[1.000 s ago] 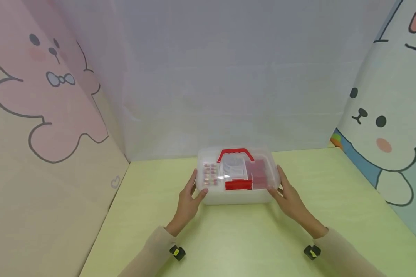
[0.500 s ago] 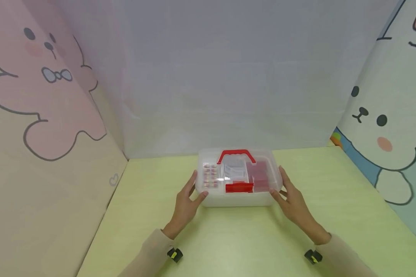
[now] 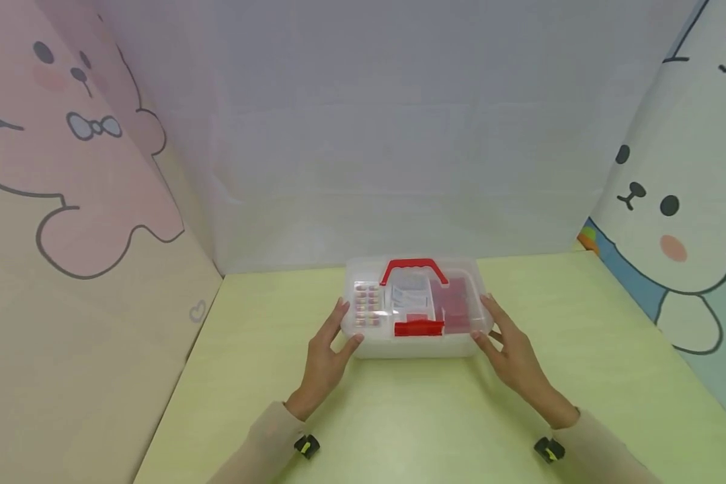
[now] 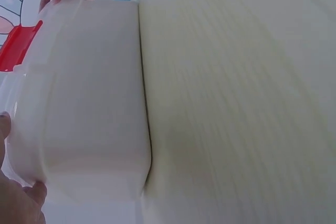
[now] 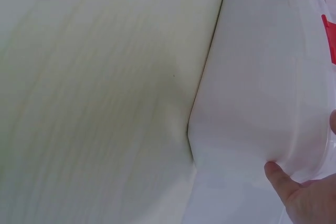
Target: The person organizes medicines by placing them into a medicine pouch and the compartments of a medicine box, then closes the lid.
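A translucent white plastic medicine box (image 3: 414,347) rests on the table near the back wall, lid down. It has a red carry handle (image 3: 414,263) lying on the lid and a red latch (image 3: 419,328) at the front. Through the lid show a blister pack of capsules (image 3: 367,306), a white packet (image 3: 410,296) and a red block (image 3: 454,306). My left hand (image 3: 325,363) holds the box's left end, thumb at the front corner and fingers along the side. The right hand (image 3: 514,356) holds the opposite end the same way. In both wrist views the base (image 4: 100,93) sits against the tabletop.
The pale yellow-green table (image 3: 417,417) runs back to a whitish wall sheet (image 3: 351,134). A wall with a pink cartoon animal (image 3: 103,181) stands left, one with a white cartoon rabbit (image 3: 653,228) right. Small black devices (image 3: 306,446) sit at both wrists.
The box stays in nearly the same spot between both hands. My left fingertips sit slightly lower along its end, and the head view has shifted a little.
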Demonstrator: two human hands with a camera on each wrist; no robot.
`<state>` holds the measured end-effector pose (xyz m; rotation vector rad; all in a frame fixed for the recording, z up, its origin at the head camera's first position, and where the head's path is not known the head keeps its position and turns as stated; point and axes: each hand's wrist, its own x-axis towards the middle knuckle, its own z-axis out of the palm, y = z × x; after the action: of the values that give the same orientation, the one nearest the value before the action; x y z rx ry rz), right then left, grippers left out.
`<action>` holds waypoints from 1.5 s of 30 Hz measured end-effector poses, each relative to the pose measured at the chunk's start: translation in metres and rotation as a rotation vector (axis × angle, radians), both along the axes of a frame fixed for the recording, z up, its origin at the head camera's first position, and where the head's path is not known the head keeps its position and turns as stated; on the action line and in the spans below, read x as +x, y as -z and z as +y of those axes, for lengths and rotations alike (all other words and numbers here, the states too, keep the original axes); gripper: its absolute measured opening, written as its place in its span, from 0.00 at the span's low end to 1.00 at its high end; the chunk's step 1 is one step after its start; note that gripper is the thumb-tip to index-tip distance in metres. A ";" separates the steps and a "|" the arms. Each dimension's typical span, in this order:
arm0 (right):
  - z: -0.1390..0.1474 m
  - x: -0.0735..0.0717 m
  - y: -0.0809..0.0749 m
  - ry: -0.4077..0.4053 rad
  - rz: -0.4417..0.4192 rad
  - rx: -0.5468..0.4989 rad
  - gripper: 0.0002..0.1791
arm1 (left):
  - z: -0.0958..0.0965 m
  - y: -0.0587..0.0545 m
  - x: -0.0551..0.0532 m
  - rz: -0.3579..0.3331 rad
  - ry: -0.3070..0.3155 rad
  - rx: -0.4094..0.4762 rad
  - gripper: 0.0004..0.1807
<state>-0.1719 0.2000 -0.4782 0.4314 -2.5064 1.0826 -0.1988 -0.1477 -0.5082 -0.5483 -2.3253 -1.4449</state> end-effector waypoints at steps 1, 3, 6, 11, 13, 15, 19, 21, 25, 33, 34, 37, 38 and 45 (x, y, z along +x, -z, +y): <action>0.000 0.000 0.000 -0.003 -0.001 -0.002 0.40 | 0.000 -0.001 0.000 0.006 -0.003 -0.001 0.37; -0.001 -0.001 -0.001 -0.010 -0.013 -0.017 0.40 | 0.000 -0.001 0.000 0.001 -0.010 -0.002 0.37; -0.003 -0.001 -0.002 -0.013 -0.050 -0.033 0.40 | 0.001 0.000 -0.001 -0.011 -0.013 -0.003 0.37; -0.006 -0.002 -0.008 0.029 -0.056 -0.015 0.40 | 0.001 0.003 -0.001 -0.012 -0.016 -0.002 0.37; -0.008 -0.004 -0.015 0.055 -0.040 -0.010 0.40 | 0.001 0.002 -0.001 -0.016 -0.018 -0.006 0.37; -0.012 -0.008 -0.025 0.071 -0.020 -0.001 0.39 | 0.001 -0.001 -0.001 -0.033 -0.012 -0.004 0.37; -0.023 -0.018 -0.051 0.067 0.002 0.062 0.38 | 0.002 -0.008 -0.001 -0.144 0.016 0.055 0.37; -0.029 -0.023 -0.064 0.045 -0.016 0.125 0.37 | 0.003 -0.012 -0.003 -0.228 0.034 0.106 0.37; -0.040 -0.033 -0.083 -0.019 -0.129 0.256 0.37 | 0.006 -0.019 -0.009 -0.366 0.074 0.193 0.39; -0.054 -0.032 -0.091 -0.052 -0.281 0.404 0.38 | 0.012 -0.022 -0.013 -0.464 0.072 0.243 0.42; -0.055 -0.032 -0.091 -0.051 -0.277 0.413 0.37 | 0.012 -0.022 -0.013 -0.465 0.070 0.242 0.42; -0.055 -0.029 -0.090 -0.053 -0.264 0.427 0.35 | 0.012 -0.022 -0.013 -0.465 0.070 0.241 0.41; -0.055 -0.029 -0.090 -0.056 -0.258 0.428 0.35 | 0.012 -0.023 -0.013 -0.465 0.070 0.242 0.40; -0.052 -0.022 -0.083 -0.071 -0.214 0.435 0.40 | 0.012 -0.025 -0.012 -0.466 0.072 0.245 0.39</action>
<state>-0.1940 0.1475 -0.3955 0.5501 -2.9436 0.6258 -0.2112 -0.1355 -0.4835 -0.2459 -2.4214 -2.0366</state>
